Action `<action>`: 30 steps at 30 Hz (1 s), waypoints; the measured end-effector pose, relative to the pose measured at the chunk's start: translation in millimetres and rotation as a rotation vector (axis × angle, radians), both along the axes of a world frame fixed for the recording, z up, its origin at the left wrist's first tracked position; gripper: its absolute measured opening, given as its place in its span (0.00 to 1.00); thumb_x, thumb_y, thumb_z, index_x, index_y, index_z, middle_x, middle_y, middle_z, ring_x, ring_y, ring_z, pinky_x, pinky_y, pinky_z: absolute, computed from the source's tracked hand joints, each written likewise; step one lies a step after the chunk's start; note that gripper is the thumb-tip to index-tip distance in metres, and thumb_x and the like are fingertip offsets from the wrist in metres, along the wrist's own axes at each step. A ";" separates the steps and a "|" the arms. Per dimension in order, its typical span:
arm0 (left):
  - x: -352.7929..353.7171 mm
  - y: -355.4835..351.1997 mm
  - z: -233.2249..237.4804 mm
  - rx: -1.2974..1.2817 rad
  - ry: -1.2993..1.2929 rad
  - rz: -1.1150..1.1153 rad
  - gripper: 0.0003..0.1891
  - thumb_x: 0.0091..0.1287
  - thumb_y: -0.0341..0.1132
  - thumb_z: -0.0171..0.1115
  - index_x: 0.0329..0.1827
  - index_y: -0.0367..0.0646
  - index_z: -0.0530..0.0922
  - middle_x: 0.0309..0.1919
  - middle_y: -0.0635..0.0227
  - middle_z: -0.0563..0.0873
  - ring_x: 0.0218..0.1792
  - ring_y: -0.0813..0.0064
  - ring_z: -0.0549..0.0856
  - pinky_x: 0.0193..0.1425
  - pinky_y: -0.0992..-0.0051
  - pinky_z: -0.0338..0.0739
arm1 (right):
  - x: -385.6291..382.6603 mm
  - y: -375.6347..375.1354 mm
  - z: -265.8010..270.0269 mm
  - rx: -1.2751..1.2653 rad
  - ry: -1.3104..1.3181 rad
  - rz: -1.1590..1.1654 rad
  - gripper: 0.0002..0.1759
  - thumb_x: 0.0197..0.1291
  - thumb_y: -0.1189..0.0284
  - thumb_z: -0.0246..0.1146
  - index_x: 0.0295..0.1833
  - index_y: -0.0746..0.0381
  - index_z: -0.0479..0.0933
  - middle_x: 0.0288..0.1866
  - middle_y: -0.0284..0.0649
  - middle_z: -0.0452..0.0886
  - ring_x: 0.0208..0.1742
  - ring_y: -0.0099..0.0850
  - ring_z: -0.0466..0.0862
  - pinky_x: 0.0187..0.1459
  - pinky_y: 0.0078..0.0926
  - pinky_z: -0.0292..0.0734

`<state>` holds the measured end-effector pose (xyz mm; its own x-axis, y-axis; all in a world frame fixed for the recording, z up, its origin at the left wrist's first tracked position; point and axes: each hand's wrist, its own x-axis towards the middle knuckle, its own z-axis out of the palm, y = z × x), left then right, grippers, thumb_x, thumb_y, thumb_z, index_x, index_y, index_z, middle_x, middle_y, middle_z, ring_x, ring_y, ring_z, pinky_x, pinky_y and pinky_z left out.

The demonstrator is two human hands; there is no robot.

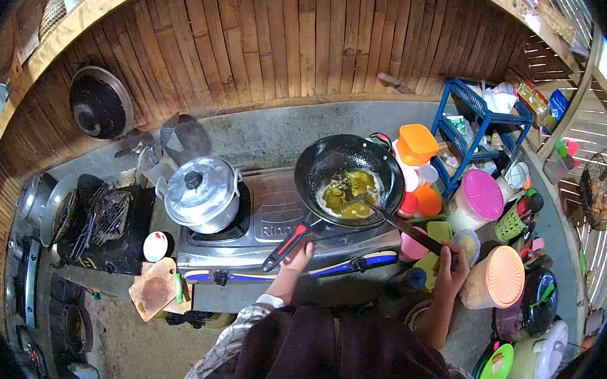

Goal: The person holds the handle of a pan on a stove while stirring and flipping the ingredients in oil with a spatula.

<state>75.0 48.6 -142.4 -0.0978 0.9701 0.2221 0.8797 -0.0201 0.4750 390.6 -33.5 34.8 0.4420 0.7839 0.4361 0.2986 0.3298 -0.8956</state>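
A black wok (pixel 309 162) stands on the right side of the gas stove (pixel 273 213), with yellow oil and darker bits (pixel 352 191) inside. My left hand (pixel 297 257) is closed at the wok's black and red handle (pixel 285 247); some of its fingers are hidden. In my right hand (pixel 450 273) is the long dark handle of a spatula (pixel 410 229), whose blade dips into the oil. A lidded aluminium pot (pixel 201 197) occupies the left burner.
Containers crowd the right: an orange tub (pixel 417 143), a pink-lidded jar (pixel 482 195), a peach-lidded jar (pixel 504 277) and a blue rack (pixel 483 115). Left of the stove are a cutting board (pixel 156 290), a green-handled knife (pixel 179 288) and a sooty grill (pixel 109 212).
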 end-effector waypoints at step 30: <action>4.8 -3.9 9.5 0.267 0.019 0.019 0.12 0.54 0.42 0.52 0.36 0.47 0.78 0.33 0.58 0.81 0.36 0.57 0.81 0.41 0.61 0.75 | -55.2 36.5 -26.1 -0.032 0.071 0.375 0.12 0.61 0.77 0.54 0.51 0.62 0.71 0.38 0.37 0.71 0.21 0.18 0.71 0.20 0.13 0.65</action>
